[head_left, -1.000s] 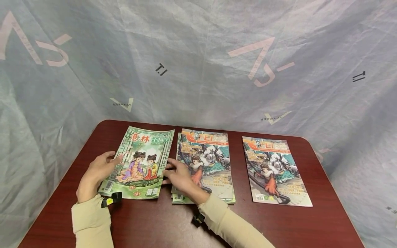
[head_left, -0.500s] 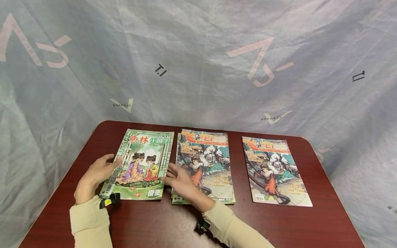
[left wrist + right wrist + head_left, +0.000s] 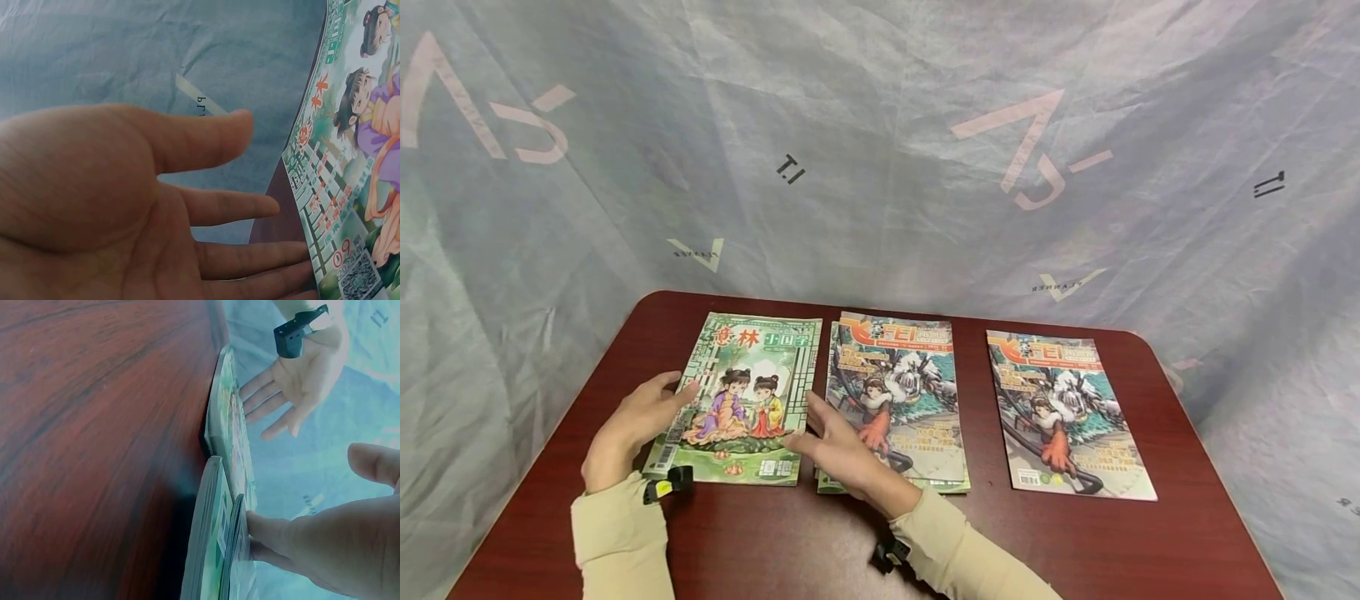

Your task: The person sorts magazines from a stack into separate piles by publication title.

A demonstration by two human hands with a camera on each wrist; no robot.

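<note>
A green magazine, with two cartoon girls on its cover, lies flat at the left of the table. At its left edge is my left hand, its fingers straight in the left wrist view, with the lower fingertips touching or almost touching the edge. My right hand is over the magazine's right edge, thumb raised apart from the fingers, nothing pinched between them. Those fingers come down between the green magazine and the middle stack, whose top magazine shows a red-gloved figure. A green-edged magazine peeks out beneath it.
Farther right lies a single magazine with the same red-gloved cover. Everything rests on a dark red wooden table. A grey printed cloth hangs behind and around the table.
The green magazine, lifted and tilted a second ago, now lies flat, its top edge lower in view. My right hand has loosened from its right edge; my left hand has barely moved.
</note>
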